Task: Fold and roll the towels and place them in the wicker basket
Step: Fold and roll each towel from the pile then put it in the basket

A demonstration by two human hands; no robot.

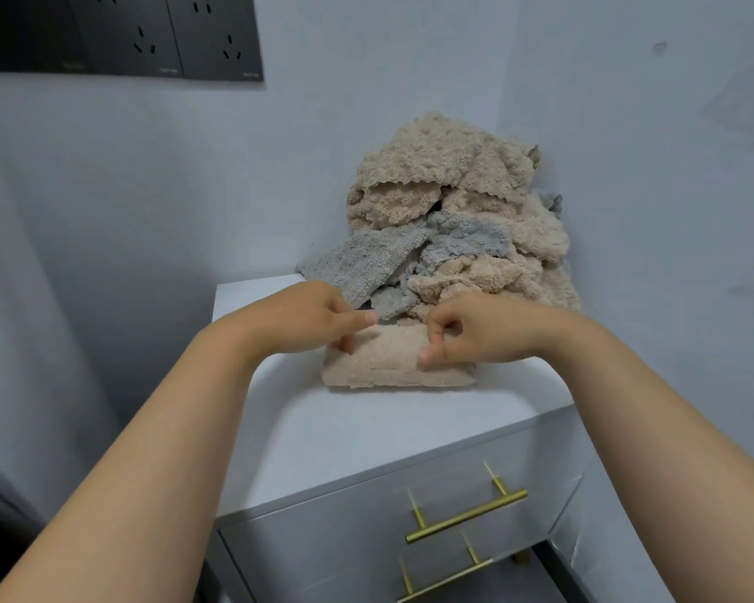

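Note:
A beige towel (392, 363), folded into a thick strip, lies on top of the white cabinet (366, 433). My left hand (310, 317) pinches its far left edge with curled fingers. At the towel's far right part, my right hand (466, 332) pinches it between thumb and curled fingers. Behind both hands a loose pile of beige towels (445, 167) and grey towels (366, 258) is heaped in the wall corner. No wicker basket is in view.
The cabinet has drawers with brass bar handles (466, 515) facing me. Walls close in at the back and on the right. A dark panel of sockets (127, 37) is mounted high on the left wall. Bare cabinet top lies in front of the folded towel.

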